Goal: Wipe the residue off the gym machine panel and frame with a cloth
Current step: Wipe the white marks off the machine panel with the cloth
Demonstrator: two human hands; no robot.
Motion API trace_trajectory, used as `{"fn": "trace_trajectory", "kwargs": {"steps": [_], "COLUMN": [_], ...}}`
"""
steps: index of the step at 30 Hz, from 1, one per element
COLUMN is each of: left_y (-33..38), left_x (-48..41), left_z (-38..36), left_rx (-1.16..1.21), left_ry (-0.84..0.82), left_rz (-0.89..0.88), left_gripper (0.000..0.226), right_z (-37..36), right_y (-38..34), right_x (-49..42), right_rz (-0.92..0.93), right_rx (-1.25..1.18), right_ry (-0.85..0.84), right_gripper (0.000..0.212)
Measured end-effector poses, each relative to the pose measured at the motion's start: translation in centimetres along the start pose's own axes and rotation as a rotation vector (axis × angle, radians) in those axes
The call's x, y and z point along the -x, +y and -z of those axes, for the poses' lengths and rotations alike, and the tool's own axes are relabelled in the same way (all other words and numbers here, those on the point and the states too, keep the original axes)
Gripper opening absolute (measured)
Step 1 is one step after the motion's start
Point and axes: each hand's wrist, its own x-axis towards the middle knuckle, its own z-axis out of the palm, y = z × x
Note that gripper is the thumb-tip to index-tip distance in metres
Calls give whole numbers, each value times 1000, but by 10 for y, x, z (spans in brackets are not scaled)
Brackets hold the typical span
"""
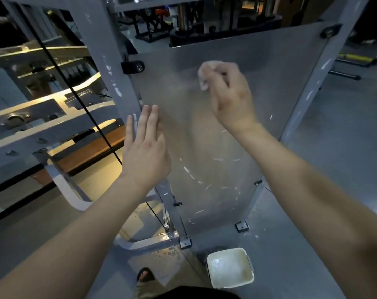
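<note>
A translucent grey panel (205,137) stands bolted between two grey frame posts (101,67). My right hand (228,96) grips a small white cloth (205,72) and holds it against the upper middle of the panel. My left hand (144,147) lies flat with straight fingers on the panel's left edge, beside the left post. White residue streaks (207,186) mark the lower half of the panel, and white flecks (117,90) dot the left post.
A cream square bucket (229,267) with liquid stands on the floor below the panel's right corner. A black cable (79,100) runs diagonally past the left post. Other gym machines fill the left side and the background. My foot (144,275) shows near the bottom.
</note>
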Motion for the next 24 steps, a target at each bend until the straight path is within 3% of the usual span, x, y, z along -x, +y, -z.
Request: {"fn": "trace_trajectory", "kwargs": {"steps": [3, 6, 8, 11, 13, 18, 22, 24], "left_y": [3, 10, 14, 15, 16, 35, 64, 76], "left_x": [-1, -1, -2, -2, 1, 6, -4, -9], "left_z": [-3, -6, -7, -7, -5, -13, -13, -11], "left_rx": [39, 71, 96, 77, 91, 295, 684, 859], "left_ry": [26, 49, 63, 45, 22, 16, -82, -234], "left_rz": [-3, 9, 31, 39, 35, -106, -146, -99], "left_gripper": [51, 48, 50, 65, 70, 54, 58, 64], "right_z": [10, -5, -27, -50, -45, -7, 21, 32], "right_y": [33, 18, 1, -7, -4, 1, 3, 6], "right_x": [3, 8, 34, 98, 129, 141, 142, 145], "right_rz": [-295, -334, -210, 161, 206, -253, -771, -896], "right_rx": [-135, -147, -129, -30, -30, -238, -615, -746], "right_ry": [172, 229, 82, -296, -415, -314, -463, -503], "right_gripper": [21, 19, 18, 27, 24, 15, 14, 15]}}
